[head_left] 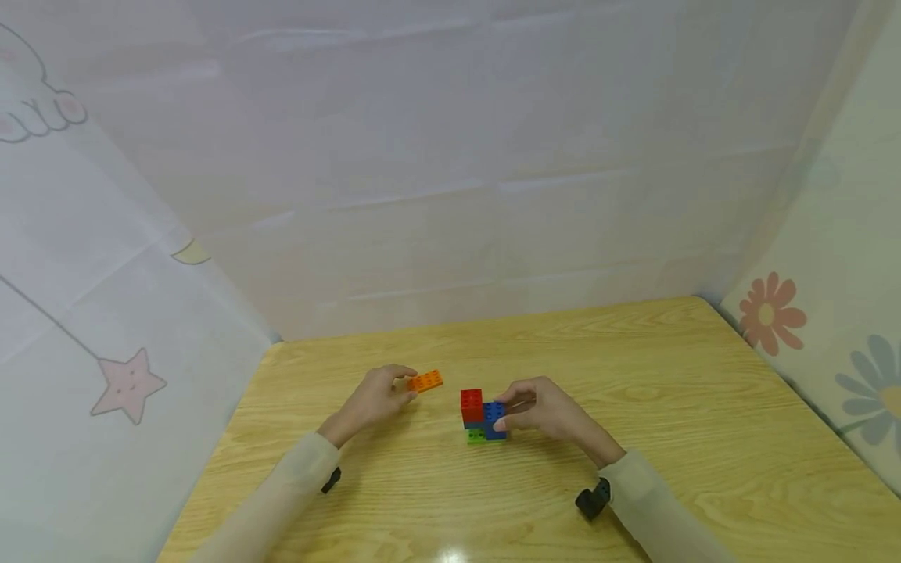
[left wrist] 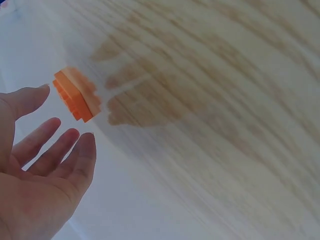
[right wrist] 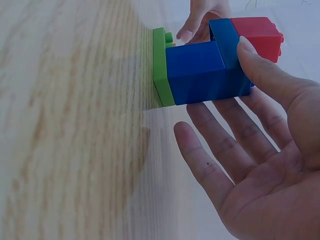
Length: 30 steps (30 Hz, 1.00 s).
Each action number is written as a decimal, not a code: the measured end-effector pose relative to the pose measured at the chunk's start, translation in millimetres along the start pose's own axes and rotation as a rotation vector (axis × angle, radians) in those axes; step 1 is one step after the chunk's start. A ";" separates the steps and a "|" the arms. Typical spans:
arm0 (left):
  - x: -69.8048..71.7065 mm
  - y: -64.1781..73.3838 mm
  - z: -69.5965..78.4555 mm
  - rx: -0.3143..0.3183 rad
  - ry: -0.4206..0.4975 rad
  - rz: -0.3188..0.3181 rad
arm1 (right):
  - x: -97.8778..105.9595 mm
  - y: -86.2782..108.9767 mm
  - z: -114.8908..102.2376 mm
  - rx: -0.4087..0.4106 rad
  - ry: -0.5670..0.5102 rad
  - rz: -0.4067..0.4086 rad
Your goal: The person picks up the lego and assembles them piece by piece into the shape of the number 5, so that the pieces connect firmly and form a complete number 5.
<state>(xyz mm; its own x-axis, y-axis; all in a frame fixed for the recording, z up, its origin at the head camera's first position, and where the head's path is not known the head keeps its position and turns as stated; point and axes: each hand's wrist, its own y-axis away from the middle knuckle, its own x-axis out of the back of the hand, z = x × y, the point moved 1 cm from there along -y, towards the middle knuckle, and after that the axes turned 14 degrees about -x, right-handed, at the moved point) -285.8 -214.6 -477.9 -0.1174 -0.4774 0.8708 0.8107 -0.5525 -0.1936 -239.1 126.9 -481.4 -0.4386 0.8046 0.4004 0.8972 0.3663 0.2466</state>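
A small stack of toy building bricks stands on the table. At its base is a light green brick [right wrist: 161, 70], with a blue brick [right wrist: 196, 72] on it, a second blue brick [right wrist: 231, 65] above, and a red brick [head_left: 472, 405] on top at the left. My right hand [head_left: 552, 410] holds the stack's right side, thumb on the upper blue brick and fingers on the other side. An orange brick [head_left: 426, 381] lies flat on the table to the left of the stack. Around its left end my left hand [head_left: 380, 397] is spread, thumb and fingers apart from it in the left wrist view.
The light wooden table [head_left: 338, 516] meets a pale cloth backdrop [head_left: 457, 258] along its far edge. Printed cloth walls, with a pink star [head_left: 129, 385] and flowers [head_left: 767, 314], stand at the left and right.
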 end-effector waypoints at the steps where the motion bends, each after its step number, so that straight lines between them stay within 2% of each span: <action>1: -0.2 -0.6 -1.0 0.001 -0.004 -0.004 | 0.1 0.0 -0.4 0.001 0.000 0.002; 9: -4.9 -3.2 -10.1 -0.013 -0.056 -0.034 | -1.1 -1.3 -0.6 -0.011 -0.001 -0.001; 19: -10.5 -5.6 -11.4 0.013 -0.038 -0.072 | -2.6 -0.7 0.2 -0.007 -0.021 -0.011; 25: -11.8 -8.7 -12.1 0.009 -0.053 -0.099 | -3.3 0.0 0.7 0.003 -0.025 -0.018; 30: -11.1 -10.2 -11.7 0.001 -0.073 -0.098 | -3.2 0.7 0.1 0.004 -0.021 -0.018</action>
<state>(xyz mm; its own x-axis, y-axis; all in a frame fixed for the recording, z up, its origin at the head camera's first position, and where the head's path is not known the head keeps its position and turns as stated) -299.5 -211.6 -490.9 -0.1543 -0.3699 0.9162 0.7977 -0.5937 -0.1054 -237.1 124.7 -482.6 -0.4537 0.8073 0.3774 0.8893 0.3831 0.2498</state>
